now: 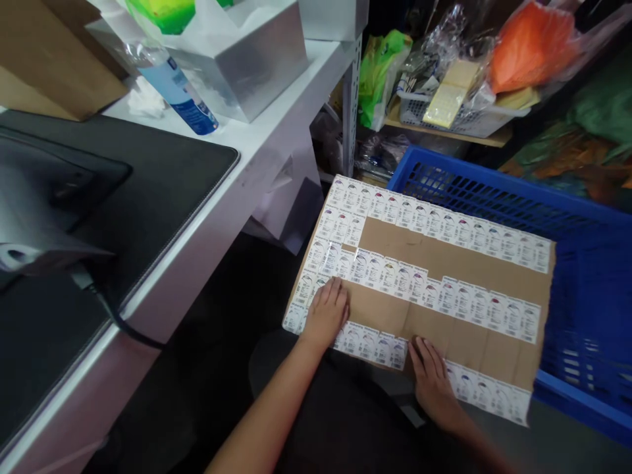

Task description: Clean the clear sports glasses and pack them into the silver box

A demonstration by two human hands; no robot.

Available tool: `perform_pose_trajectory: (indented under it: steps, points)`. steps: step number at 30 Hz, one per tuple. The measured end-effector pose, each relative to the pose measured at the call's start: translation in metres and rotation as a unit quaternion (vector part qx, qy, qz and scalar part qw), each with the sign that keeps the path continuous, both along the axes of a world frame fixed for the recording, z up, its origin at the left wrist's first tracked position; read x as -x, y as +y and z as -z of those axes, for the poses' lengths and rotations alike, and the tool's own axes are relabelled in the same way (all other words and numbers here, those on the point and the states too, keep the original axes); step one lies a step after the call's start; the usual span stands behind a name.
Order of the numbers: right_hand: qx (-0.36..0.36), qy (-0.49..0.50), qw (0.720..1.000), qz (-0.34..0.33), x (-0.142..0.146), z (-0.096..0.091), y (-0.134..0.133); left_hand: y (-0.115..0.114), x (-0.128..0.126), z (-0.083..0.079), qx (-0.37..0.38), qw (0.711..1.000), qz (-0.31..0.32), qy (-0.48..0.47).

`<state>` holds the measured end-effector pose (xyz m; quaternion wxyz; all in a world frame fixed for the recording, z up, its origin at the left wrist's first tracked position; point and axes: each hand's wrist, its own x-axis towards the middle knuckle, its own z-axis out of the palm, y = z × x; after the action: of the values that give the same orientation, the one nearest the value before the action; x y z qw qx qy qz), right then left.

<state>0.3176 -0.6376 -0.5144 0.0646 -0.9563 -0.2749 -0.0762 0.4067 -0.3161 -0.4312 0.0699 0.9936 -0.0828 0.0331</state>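
A cardboard sheet [378,308] lies tilted over my lap, with rows of small white printed labels [402,280] on it and bare brown bands between the rows. Each label carries fine print and a curved line, some with a coloured spot; the text is too small to read. My left hand [326,313] rests flat on the left part of the sheet, fingers stretched over labels and bare card. Near the bottom edge my right hand [433,382] lies with its fingers extended on the card, covering part of the lowest row. Neither hand visibly grips anything.
A blue plastic crate [587,276] stands behind and right of the sheet. At left, a white table [276,141] holds a black mat [168,151], a scanner-like grey device [34,217] with a cable, a spray bottle [182,99] and a box [247,66]. A shelf basket [459,118] holds bags.
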Motion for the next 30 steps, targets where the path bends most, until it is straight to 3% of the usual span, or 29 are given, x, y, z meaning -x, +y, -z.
perform_pose_trajectory:
  steps: [30]
  points:
    - [0.012,0.019,1.000,0.008,0.002,0.014,-0.005,-0.003,-0.010,0.008,0.008,1.000,0.005,-0.010]
